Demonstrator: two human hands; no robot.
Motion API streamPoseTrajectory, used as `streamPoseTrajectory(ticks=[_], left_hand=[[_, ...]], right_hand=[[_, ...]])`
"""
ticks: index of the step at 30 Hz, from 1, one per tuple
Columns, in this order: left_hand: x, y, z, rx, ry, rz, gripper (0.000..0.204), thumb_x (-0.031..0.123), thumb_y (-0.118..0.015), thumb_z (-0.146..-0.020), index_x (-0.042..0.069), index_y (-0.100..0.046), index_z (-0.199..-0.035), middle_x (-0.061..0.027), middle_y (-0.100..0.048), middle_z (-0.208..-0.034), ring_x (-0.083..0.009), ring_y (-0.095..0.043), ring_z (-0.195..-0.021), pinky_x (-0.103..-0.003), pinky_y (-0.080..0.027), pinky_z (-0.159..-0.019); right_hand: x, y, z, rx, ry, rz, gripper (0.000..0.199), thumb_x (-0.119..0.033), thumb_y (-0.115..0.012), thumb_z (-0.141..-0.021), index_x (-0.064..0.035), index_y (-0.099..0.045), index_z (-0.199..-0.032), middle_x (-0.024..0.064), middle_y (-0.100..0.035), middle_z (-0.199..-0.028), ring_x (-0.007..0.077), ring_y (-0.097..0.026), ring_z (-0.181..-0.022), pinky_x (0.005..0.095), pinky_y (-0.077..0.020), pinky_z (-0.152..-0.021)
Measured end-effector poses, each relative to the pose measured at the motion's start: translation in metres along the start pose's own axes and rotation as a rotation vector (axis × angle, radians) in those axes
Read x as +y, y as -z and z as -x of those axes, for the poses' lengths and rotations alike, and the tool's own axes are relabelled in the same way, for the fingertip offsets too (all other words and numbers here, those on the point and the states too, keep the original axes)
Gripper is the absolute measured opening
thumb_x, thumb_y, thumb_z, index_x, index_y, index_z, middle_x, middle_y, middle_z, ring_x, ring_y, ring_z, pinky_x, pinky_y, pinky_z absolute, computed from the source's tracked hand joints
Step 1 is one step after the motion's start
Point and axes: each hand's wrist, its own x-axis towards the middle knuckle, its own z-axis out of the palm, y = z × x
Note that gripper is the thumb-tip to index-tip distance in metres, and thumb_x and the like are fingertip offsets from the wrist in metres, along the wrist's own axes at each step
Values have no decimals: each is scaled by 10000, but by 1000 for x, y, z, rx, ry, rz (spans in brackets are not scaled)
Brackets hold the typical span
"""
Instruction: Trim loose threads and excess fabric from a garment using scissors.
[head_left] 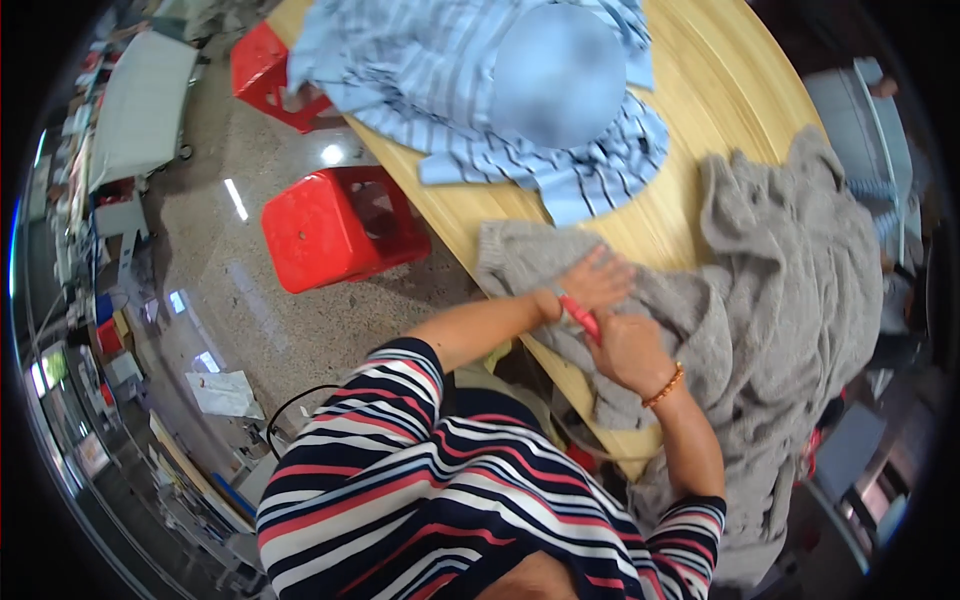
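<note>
My left hand (598,278): wide, on knit (785,270). Right hand (632,352): holding pink tool (580,317). Apparently smoothing; next needs steady pressure.

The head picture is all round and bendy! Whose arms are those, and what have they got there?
Those arms belong to a person, not a robot. The camera sits on the person's head and looks down, so you also see their striped top. Its very wide fisheye lens bends straight edges. On the wooden table lie a blue striped garment and a gray knitted garment, which hangs over the edge. The left hand is spread on the gray one. The right hand, with an orange bracelet at its wrist, holds a small red tool; its kind isn't clear.
</note>
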Motion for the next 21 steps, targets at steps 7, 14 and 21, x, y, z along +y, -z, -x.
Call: streamPoseTrajectory(ticks=[7,14,21], left_hand=[[8,-38,-15,238,-23,247,649,428,-618,-768,111,-480,-1317,-134,-349,-1466,-358,-242,-1388,-606,-96,-1111],[2,-40,-11,436,-122,161,682,484,-558,-803,82,-453,-1344,-153,-361,-1458,-416,-225,-1382,-668,-41,-1084],[-5,0,-8,133,19,523,698,465,-597,-781,102,-441,-1356,-164,-329,-1469,-395,-233,-1382,-601,-67,-1115]], right_hand=[[24,8,9,90,-150,14,336,-296,-671,-784,-40,-619,-996,212,-637,-709,435,-615,-683,499,-489,-607],[50,-13,72,148,-278,136,236,-272,-653,-788,-40,-637,-833,228,-624,-691,419,-617,-650,498,-488,-570],[26,-30,59,57,-6,176,536,-245,-486,-930,-159,-330,-1436,159,-608,-923,359,-586,-587,453,-483,-517]])
